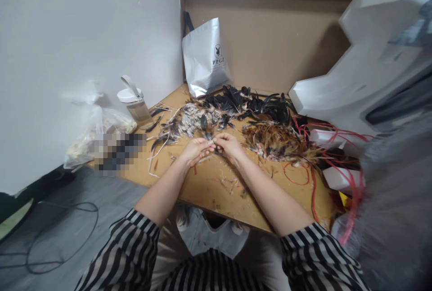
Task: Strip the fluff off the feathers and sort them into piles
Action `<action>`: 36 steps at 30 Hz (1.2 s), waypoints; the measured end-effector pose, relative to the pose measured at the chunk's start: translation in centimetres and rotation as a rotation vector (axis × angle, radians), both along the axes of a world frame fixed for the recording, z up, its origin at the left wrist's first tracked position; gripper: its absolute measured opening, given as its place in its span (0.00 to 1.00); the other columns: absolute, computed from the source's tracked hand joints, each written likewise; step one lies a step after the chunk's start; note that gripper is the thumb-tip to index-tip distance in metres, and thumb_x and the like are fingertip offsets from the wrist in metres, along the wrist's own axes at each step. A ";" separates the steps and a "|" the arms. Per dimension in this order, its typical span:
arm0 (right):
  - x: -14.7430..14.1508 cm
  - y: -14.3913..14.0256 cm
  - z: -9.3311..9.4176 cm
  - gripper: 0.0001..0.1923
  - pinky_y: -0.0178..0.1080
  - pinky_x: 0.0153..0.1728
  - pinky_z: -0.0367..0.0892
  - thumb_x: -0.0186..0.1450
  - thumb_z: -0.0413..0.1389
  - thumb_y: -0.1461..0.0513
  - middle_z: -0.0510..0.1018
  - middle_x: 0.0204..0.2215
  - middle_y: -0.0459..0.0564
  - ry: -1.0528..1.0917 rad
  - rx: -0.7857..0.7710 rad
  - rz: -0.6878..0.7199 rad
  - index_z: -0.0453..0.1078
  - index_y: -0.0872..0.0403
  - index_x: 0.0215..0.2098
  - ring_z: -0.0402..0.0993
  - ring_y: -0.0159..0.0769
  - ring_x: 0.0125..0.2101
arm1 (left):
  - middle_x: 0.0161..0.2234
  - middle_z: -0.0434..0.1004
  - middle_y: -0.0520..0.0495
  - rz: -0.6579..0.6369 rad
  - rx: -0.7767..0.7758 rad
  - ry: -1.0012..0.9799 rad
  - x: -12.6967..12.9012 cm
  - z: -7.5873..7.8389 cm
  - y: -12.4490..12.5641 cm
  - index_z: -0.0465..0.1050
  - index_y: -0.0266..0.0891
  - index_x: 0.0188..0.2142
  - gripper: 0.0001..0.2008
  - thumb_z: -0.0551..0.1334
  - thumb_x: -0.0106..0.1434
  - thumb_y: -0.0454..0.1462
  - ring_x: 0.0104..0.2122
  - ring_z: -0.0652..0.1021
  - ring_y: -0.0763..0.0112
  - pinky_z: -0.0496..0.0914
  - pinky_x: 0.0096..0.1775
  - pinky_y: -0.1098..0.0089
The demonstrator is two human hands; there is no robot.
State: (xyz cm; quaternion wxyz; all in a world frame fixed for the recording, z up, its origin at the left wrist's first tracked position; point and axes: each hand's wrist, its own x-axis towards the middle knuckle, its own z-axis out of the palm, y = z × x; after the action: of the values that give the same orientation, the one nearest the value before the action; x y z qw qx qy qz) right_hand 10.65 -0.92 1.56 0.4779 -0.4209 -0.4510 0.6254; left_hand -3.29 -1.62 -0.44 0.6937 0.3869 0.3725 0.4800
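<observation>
My left hand [198,150] and my right hand [230,145] meet above the near middle of the table, fingertips almost touching. Both are closed in a pinch at the base of a small bunch of feathers [206,129], dark and brown, which points away from me. The exact grip of each finger is too small to make out. Just beyond lies a pile of pale, fluffy-based feathers [189,119]. Black feathers [236,100] are heaped at the back, and a brown feather pile [275,140] rests to the right of my right hand.
Red strings [313,187] trail along the table's right side beside white foam pieces [340,177]. A silver bag [204,59] leans at the back against a cardboard panel [270,34]. On the left stand a lidded bottle [137,106] and a plastic bag [97,131]. Scraps litter the wooden table [202,187].
</observation>
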 end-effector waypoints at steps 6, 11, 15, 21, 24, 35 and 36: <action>1.4 0.3 0.5 0.15 0.27 0.15 0.51 0.43 0.62 0.59 0.69 0.14 0.42 -0.025 -0.015 0.229 0.66 0.58 0.26 0.57 0.21 0.13 | 0.27 0.76 0.41 -0.051 0.071 0.103 0.0 0.3 -0.4 0.71 0.29 0.28 0.11 0.65 0.47 0.37 0.24 0.75 0.76 0.66 0.24 0.79; 1.9 0.1 1.3 0.12 0.28 0.13 0.47 0.47 0.59 0.57 0.66 0.11 0.41 -0.247 0.180 0.260 0.64 0.58 0.18 0.54 0.21 0.11 | 0.28 0.76 0.39 -0.065 0.126 0.242 0.5 0.7 -0.7 0.71 0.29 0.28 0.12 0.65 0.46 0.38 0.23 0.75 0.73 0.65 0.22 0.78; 1.5 -0.1 1.5 0.10 0.28 0.15 0.52 0.48 0.58 0.59 0.67 0.13 0.42 -0.326 0.312 0.181 0.67 0.59 0.21 0.58 0.23 0.14 | 0.23 0.75 0.42 -0.042 0.125 0.287 0.8 0.6 -0.6 0.71 0.29 0.25 0.10 0.64 0.46 0.37 0.20 0.74 0.75 0.65 0.22 0.78; 0.7 0.1 0.7 0.12 0.30 0.19 0.59 0.46 0.58 0.60 0.72 0.19 0.45 -0.299 0.292 0.040 0.70 0.59 0.28 0.63 0.26 0.17 | 0.28 0.76 0.40 -0.005 0.108 0.256 1.0 0.5 -0.6 0.70 0.29 0.25 0.11 0.65 0.44 0.38 0.22 0.75 0.73 0.66 0.23 0.77; 0.7 0.1 0.8 0.12 0.31 0.23 0.61 0.45 0.58 0.61 0.74 0.22 0.46 -0.316 0.312 0.005 0.70 0.59 0.28 0.66 0.28 0.20 | 0.28 0.76 0.40 0.008 0.100 0.242 1.0 0.6 -0.6 0.69 0.30 0.23 0.12 0.66 0.44 0.38 0.22 0.75 0.73 0.66 0.22 0.76; 1.0 0.3 0.8 0.09 0.32 0.29 0.61 0.46 0.58 0.61 0.73 0.23 0.46 -0.372 0.457 -0.031 0.70 0.59 0.25 0.66 0.29 0.24 | 0.19 0.72 0.46 -0.099 0.076 0.179 0.5 0.7 -0.8 0.71 0.30 0.24 0.11 0.64 0.46 0.39 0.18 0.70 0.81 0.61 0.21 0.80; 1.0 0.2 0.8 0.09 0.31 0.28 0.60 0.46 0.58 0.61 0.73 0.22 0.46 -0.354 0.432 -0.022 0.70 0.59 0.25 0.65 0.28 0.23 | 0.19 0.72 0.47 -0.104 0.073 0.186 0.4 0.7 -0.9 0.71 0.30 0.23 0.11 0.64 0.47 0.40 0.17 0.70 0.81 0.61 0.21 0.80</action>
State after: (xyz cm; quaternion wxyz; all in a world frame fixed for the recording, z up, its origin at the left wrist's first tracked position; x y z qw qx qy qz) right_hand 11.64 -0.70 2.40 0.4769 -0.4168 -0.6458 0.4263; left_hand -2.87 -2.47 0.31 0.6654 0.4737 0.3969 0.4187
